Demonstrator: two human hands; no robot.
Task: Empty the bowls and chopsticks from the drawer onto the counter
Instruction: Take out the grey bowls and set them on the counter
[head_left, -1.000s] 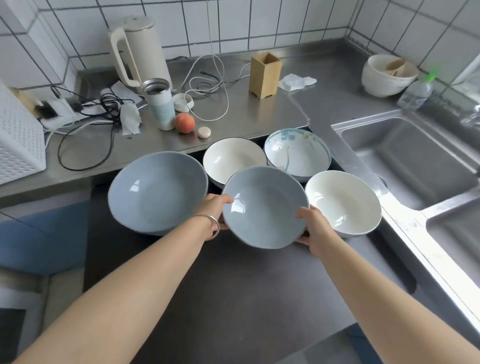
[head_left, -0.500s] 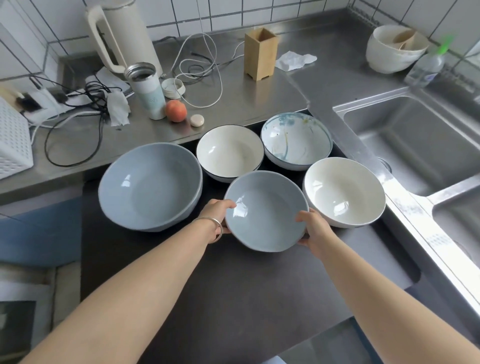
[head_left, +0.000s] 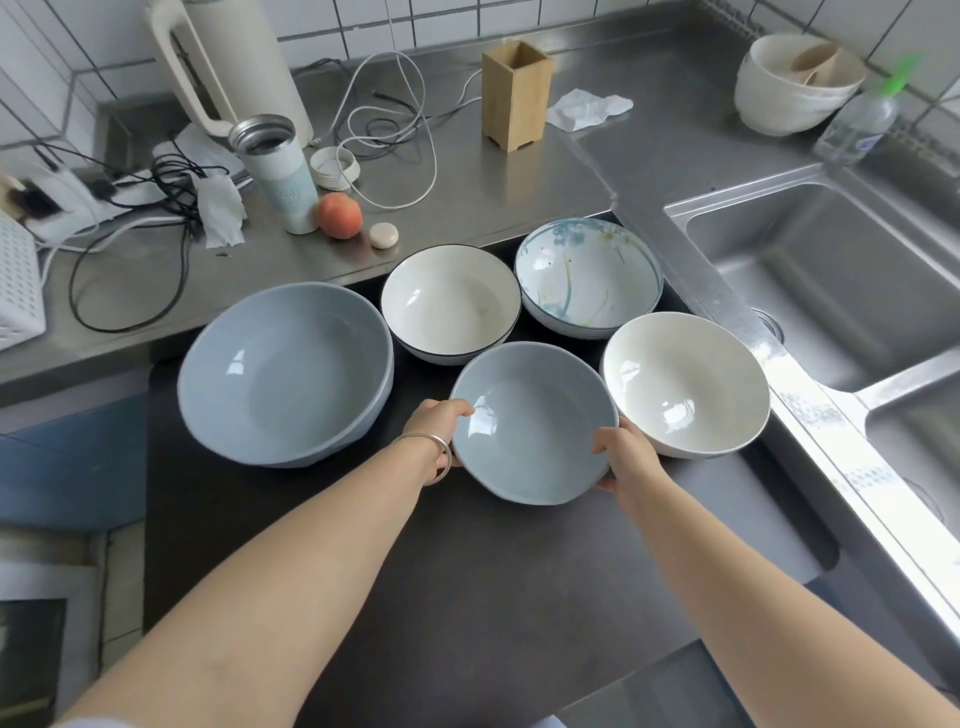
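An open dark drawer holds five bowls, with the small pale blue glazed bowl taken as the reference. The left hand grips this bowl's left rim, thumb over the edge, a silver bangle on its wrist. The right hand grips the opposite rim, fingers beneath the wall. The bowl tilts toward the viewer; whether its base touches the drawer floor cannot be told. Left of it sits a large pale blue bowl. Behind it stands a white bowl with a dark rim, and behind and to the right a white bowl with blue floral pattern. Just beside its right rim rests a plain cream bowl. The stainless steel counter lies further behind, carrying a square wooden holder and a peach.
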